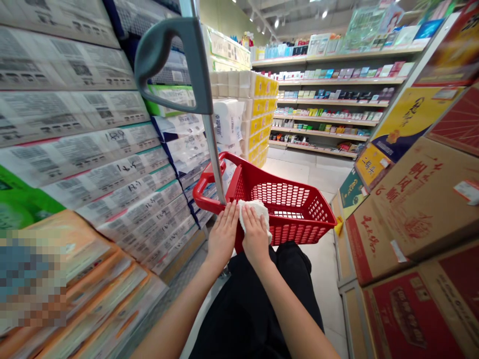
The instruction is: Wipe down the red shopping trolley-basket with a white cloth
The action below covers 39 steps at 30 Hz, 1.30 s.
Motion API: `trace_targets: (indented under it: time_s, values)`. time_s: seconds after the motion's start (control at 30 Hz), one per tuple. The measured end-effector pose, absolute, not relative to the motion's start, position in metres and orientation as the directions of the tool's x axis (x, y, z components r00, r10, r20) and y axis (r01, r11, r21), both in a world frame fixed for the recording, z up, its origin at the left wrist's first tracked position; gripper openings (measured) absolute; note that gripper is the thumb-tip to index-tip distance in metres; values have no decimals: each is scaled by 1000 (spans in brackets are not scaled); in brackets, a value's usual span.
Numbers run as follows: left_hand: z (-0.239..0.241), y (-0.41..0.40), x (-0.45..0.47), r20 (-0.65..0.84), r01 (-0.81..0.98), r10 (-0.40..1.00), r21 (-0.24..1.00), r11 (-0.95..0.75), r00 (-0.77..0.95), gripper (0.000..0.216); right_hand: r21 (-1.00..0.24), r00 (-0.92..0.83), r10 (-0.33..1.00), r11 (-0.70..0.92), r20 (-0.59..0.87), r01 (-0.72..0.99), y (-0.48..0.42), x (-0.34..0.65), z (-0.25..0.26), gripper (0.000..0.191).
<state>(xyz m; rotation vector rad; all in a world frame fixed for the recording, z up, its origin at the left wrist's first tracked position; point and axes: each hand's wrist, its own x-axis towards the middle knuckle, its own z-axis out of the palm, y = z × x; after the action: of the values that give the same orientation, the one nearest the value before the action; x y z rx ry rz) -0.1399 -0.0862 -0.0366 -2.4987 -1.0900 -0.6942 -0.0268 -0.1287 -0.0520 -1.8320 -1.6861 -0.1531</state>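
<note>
A red plastic shopping basket [299, 192] on wheels stands before my knees, its grey pull handle [204, 65] raised on a metal pole [215, 154]. My left hand [224, 229] lies flat with stretched fingers against the near side of the basket, close to the foot of the pole. Under the fingers of my right hand [255, 232] is a crumpled white cloth [265, 212], pressed on the basket's near rim. The palm sides of both hands are hidden.
Tall stacks of wrapped paper packs [75, 114] rise on the left, with orange packs [112, 299] low in front. Cardboard cartons [422, 199] line the right side. Beyond the basket, pale floor [290, 167] leads to shelves of small boxes [333, 97].
</note>
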Motion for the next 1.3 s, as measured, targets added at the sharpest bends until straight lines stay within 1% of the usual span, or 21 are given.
trace_targets:
  time_s: [0.1,0.27,0.33,0.4,0.47,0.53,0.6,0.67,0.73,0.8,0.9,1.03,1.17,1.23,1.3]
  values:
    - [-37,-86,-140,538,748,594,-107,-655,598,73,-341,206,854,-36,478,939,-146,3,-66,82]
    - [-34,-88,-140,526,743,604,-81,-665,598,77,-295,392,815,-284,426,912,-180,72,-89,80]
    - [-33,-89,-139,532,736,598,-73,-673,599,77,-310,461,789,-356,406,882,-186,88,-91,81]
    - [-32,-90,-139,543,734,593,-66,-676,595,76,-355,516,773,-395,370,847,-184,89,-86,80]
    - [-32,-90,-139,542,734,595,-63,-676,594,75,-404,522,786,-382,331,831,-175,72,-76,79]
    - [-32,-89,-139,530,739,605,-64,-671,595,75,-430,459,830,-305,317,849,-160,43,-63,80]
    - [-33,-89,-139,516,746,615,-73,-662,596,72,-425,346,878,-188,332,885,-145,9,-49,81]
    - [-33,-89,-139,505,757,625,-91,-647,595,67,-428,273,896,-106,351,897,-134,-20,-38,80]
    - [-33,-89,-139,498,768,634,-109,-631,591,63,-432,237,895,-56,378,900,-130,-33,-34,79]
    - [-33,-89,-139,493,772,639,-116,-625,591,64,-422,224,889,-38,400,906,-133,-30,-37,79]
    - [-31,-90,-139,484,764,637,-110,-636,600,72,-399,269,877,-99,397,912,-146,2,-52,80]
    - [-29,-91,-140,480,757,638,-90,-647,602,77,-373,417,840,-284,347,883,-170,56,-73,80]
    - [-30,-92,-139,482,756,637,-86,-649,602,79,-368,529,800,-419,282,830,-176,69,-72,80]
    - [-31,-92,-139,485,756,634,-91,-648,602,78,-403,537,811,-423,233,812,-167,51,-60,79]
    - [-32,-92,-139,487,758,633,-98,-645,601,76,-441,467,859,-343,212,830,-154,21,-46,80]
